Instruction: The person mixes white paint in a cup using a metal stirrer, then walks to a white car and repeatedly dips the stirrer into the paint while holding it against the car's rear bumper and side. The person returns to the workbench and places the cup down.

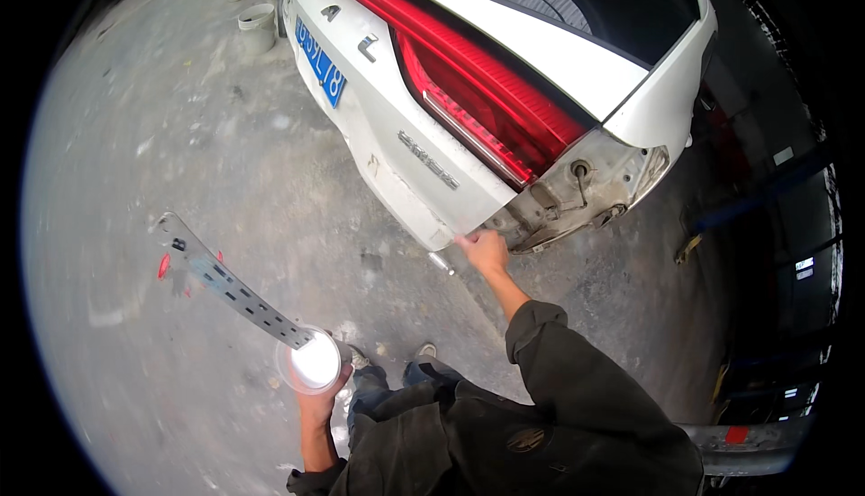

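My left hand (320, 392) grips a clear cup (315, 361) of white liquid, with a long grey slotted metal strip (230, 284) standing tilted out of it. My right hand (482, 251) has its fingers curled at the lower corner of the white car's tailgate (423, 190), touching it; whatever they may hold is hidden. Just beside that hand is an exposed metal body section (577, 199) under the long red tail light (505, 109). A small silver cylinder (441, 263) shows just below the tailgate corner.
Two pale buckets (257, 32) stand on the concrete floor (135, 181) at the upper left. Dark blue and yellow equipment (698, 235) lies in the shadowed right side. A grey bar with a red patch (766, 442) is at lower right. My shoes show below me.
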`<state>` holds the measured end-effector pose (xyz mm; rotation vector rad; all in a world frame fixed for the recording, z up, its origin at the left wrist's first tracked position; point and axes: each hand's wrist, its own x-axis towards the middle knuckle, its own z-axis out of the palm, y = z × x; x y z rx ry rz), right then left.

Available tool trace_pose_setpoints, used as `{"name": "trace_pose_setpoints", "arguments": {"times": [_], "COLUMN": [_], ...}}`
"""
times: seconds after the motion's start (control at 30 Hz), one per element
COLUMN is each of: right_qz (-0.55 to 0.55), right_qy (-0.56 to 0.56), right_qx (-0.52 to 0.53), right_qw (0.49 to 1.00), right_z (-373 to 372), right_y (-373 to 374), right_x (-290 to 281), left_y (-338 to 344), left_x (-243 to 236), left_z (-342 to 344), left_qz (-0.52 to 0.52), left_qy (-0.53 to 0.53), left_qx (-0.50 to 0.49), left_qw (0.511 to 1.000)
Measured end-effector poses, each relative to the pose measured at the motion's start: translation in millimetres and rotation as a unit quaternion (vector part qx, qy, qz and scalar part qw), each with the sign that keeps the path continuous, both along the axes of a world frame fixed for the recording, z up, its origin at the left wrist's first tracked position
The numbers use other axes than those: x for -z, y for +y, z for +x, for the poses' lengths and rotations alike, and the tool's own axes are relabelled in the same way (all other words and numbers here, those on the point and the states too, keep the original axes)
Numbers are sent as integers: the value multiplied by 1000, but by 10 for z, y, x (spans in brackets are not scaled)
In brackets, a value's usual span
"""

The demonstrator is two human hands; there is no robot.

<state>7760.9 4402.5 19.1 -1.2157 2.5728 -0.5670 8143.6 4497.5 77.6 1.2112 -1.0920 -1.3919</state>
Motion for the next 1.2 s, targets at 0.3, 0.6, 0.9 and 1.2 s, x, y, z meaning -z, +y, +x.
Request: {"name": "trace_pose_setpoints", "arguments": {"times": [0.3, 0.6, 0.9, 1.2], "right_qz": [-75, 15, 36, -42], "right_qy": [366, 615, 605, 360], "right_qx": [-536, -528, -549, -689], "right_qw": [757, 585, 576, 628], "right_z": [196, 193, 300, 400], "right_y": [-254, -572, -696, -616], "right_x": [-1334, -1348, -1124, 90], "left_y": [60, 27, 206, 208], "left_x": [236, 309, 672, 716], "left_z": [290, 225, 350, 538], "left_qz": [52, 35, 22, -16], "left_qy": [-13, 9, -53, -78], "left_qx": [0, 35, -5, 76], "left_qw": [999, 999, 998, 994]}}
